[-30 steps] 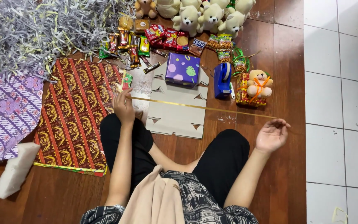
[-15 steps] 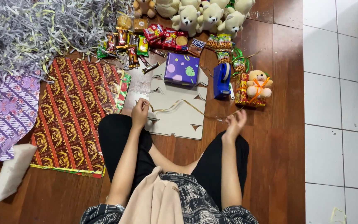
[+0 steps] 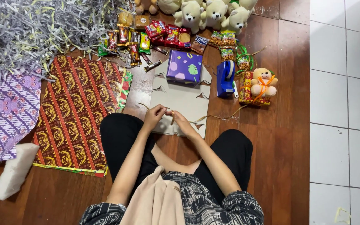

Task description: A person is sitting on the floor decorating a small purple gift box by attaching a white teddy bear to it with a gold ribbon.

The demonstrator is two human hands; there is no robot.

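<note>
Left hand (image 3: 154,115): fingers pinched together on a thin gold ribbon (image 3: 213,118), just above the near edge of a flat grey cardboard cut-out with notched edges (image 3: 184,102); right hand (image 3: 179,120): fingers closed on the same ribbon, the two hands almost touching; ribbon: one short end curves left from the left hand, the longer end trails right across the wooden floor (image 3: 288,137) toward a plush bear.

Cardboard cut-out: lies flat on the floor before the seated person's knees; carries at its far end a small purple gift box with leaf and dot print (image 3: 184,68).

Blue tape dispenser (image 3: 225,78): upright, just right of the purple box; small tan plush bear with orange ribbon (image 3: 263,82): sits on a red and yellow patterned box (image 3: 245,89), just right of the dispenser.

Row of small snack packets in red, green and brown wrappers (image 3: 155,35): spread beyond the box; cream plush bears (image 3: 213,14): grouped at the far edge, partly cut off.

Red and gold striped patterned wrapping sheet (image 3: 73,112): flat on the floor, left of the person's leg; purple patterned sheet (image 3: 3,114): further left, beside it; heap of shredded grey and yellow paper (image 3: 34,31): far left corner; white foam block (image 3: 14,171): near left, by the purple sheet; white tiled floor (image 3: 342,112): right side.
</note>
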